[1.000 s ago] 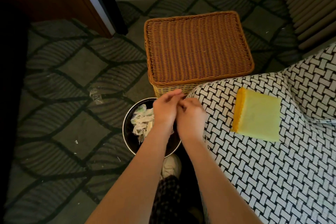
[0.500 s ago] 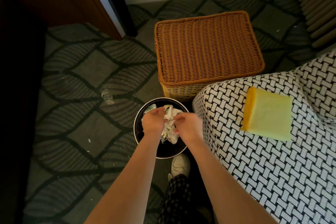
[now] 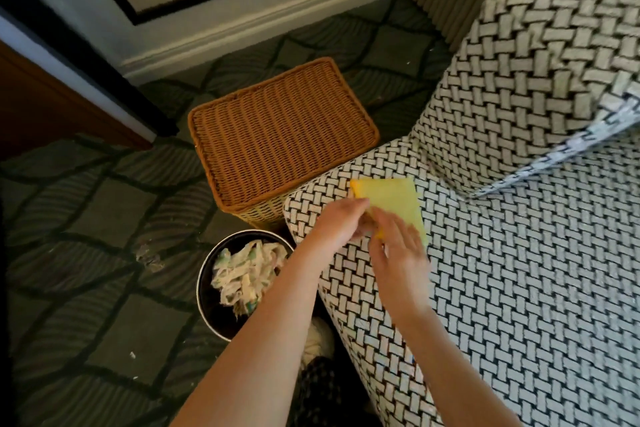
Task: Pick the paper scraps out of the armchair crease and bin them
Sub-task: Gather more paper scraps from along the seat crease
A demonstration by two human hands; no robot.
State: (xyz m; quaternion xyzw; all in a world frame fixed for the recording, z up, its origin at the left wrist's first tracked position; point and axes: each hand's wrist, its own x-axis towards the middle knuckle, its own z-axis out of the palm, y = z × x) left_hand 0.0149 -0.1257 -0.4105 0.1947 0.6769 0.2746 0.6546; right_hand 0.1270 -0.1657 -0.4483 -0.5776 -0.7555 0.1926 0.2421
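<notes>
A: Arms first; how do they sit?

B: Both forearms come up from the bottom edge, bare, angling toward the armchair [image 3: 502, 288] arm; the hands meet over a yellow sponge [image 3: 394, 198] that lies on top of it. Left hand [image 3: 341, 224] is turned palm inward, fingers bunched and pointing right, tips against the sponge's near left corner; with the blur, I can't tell whether they pinch it or only touch. Right hand [image 3: 398, 253] is knuckles up, fingers fairly straight and a little spread, laid over the sponge's near end; not curled round anything I can see.

A: And the paper scraps?

B: The paper scraps [image 3: 247, 274] are in the round dark bin [image 3: 204, 302], which stands on the patterned carpet [image 3: 104, 218] just beside the armchair's front corner, under the left forearm. They're pale strips in a tangled heap; its long axis runs from the far right rim down toward the near side, with most strips lying the same way. The heap sits against the right side of the bin.

A: Anything loose?

B: One small crumpled scrap [image 3: 149, 256] on the carpet left of the bin, material unclear; a few white flecks nearer me.

A: Surroundings?

B: Lidded wicker basket [image 3: 284, 135] behind the bin, touching or nearly touching the chair arm; matching woven-print cushion [image 3: 554, 62] propped on the seat at right; white skirting board [image 3: 259, 24] beyond; a pale shoe [image 3: 317, 336] below the left forearm.
</notes>
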